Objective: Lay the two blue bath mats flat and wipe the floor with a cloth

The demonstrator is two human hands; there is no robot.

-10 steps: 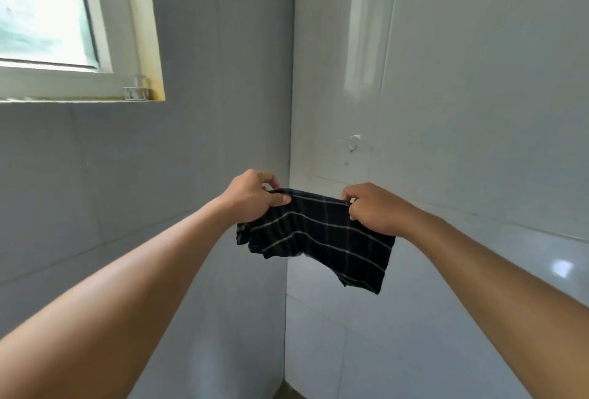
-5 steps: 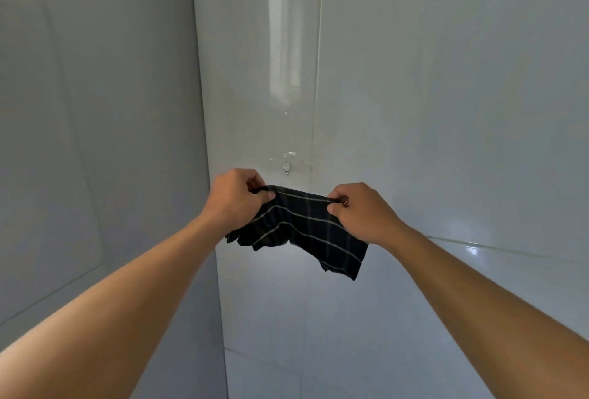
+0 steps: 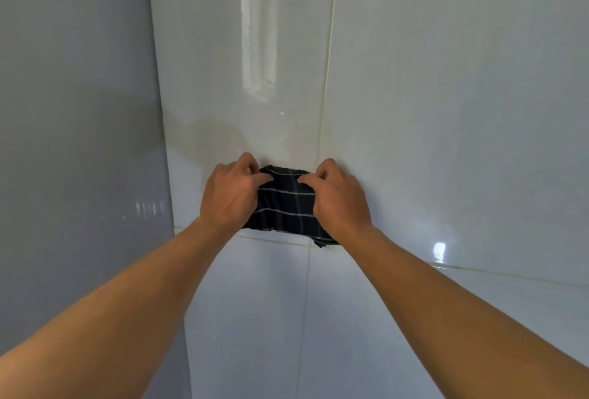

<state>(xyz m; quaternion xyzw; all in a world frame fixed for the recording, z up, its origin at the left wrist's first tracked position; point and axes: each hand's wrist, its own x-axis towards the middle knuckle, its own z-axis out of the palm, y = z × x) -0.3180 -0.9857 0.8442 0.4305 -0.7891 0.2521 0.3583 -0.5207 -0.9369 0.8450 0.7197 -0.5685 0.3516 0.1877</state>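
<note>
Far left: a grey tiled wall [image 3: 76, 143], in shade, ending at a vertical corner edge about a third of the way across. Right of that corner: a glossy white tiled wall [image 3: 446, 111] filling the rest of the view, crossed by one vertical grout line [image 3: 328, 64] near the middle and one horizontal grout line low down. Plenty of bare tile above, below and to the right of the hands; much less to the left, with the corner edge near. Left forearm in from the lower left, left hand [image 3: 231, 196] closed in a pinch on the left end of a dark checked cloth [image 3: 285, 204], thumb and fingers clamped on its upper corner. Cloth bunched between the hands, up at or against the white wall where the two grout lines cross; contact with the tile not clear. Long axis roughly horizontal, left to right, pale stripes along it, top edge level, lower right corner hanging down. Right hand [image 3: 338, 199] pinched shut on the right end, right forearm out toward the lower right.
</note>
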